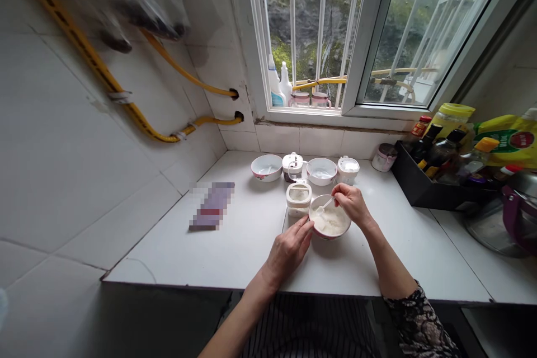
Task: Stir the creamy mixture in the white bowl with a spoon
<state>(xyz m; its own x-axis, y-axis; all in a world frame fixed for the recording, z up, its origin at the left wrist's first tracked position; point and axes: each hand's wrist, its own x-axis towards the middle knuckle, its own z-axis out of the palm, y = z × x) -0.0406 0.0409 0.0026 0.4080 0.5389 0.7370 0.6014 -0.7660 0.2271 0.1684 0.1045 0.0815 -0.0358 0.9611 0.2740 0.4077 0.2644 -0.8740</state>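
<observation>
- Right hand (351, 204) pinches a spoon (321, 210), handle end hidden.
- Left hand (290, 244) touches the bowl (340, 235) on the counter (247, 246); whether its fingers grip, I can't tell.
- A purple thing (213, 206) is blurred out.

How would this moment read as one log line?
left hand: touching bowl | right hand: holding white spoon over bowl | bowl: pale contents, on white counter

Three bowls (329, 236) — two hands (290, 247)

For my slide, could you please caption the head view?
Left hand touches round white bowl; right hand holds white spoon in it.
</observation>
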